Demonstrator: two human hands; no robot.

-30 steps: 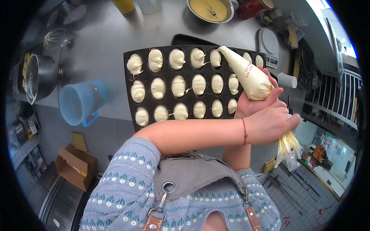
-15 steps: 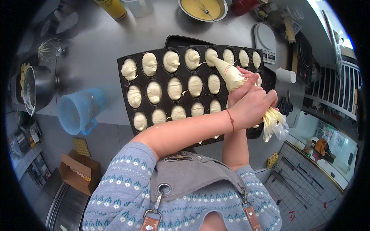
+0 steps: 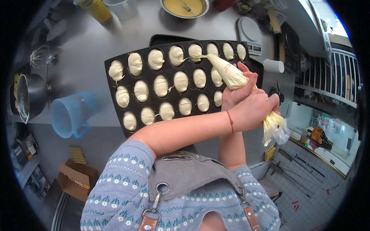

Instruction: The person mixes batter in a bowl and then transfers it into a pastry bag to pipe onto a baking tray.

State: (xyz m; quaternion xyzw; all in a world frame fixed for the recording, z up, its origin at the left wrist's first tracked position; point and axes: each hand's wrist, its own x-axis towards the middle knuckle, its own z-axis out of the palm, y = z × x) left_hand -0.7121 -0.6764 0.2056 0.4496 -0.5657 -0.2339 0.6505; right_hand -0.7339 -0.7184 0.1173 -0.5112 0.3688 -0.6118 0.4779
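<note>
Both my hands are closed on a piping bag (image 3: 226,72) of pale yellow batter, which points away and to the left. My left hand (image 3: 256,109), with a red cord at its wrist, reaches across and grips the bag's twisted upper part. Beneath it my right hand (image 3: 236,94) cradles the bag's body, partly hidden by the left. The bag's loose tail (image 3: 275,129) hangs out on the right. From the tip a strand of batter runs to a filled cup (image 3: 195,52) in the far row of a dark muffin tray (image 3: 148,75). The other visible cups hold batter too; my left arm covers the nearest part.
A blue jug (image 3: 71,114) and a steel mixing bowl (image 3: 34,96) are at the left. Behind the tray stand a bowl of yellow liquid (image 3: 183,8) with a whisk and a white scale (image 3: 249,32). A white cup (image 3: 273,66) lies at the right.
The bag's tip has come away from the far-row cup toward the right, drawing out a batter strand. The tray and surroundings have shifted left in view.
</note>
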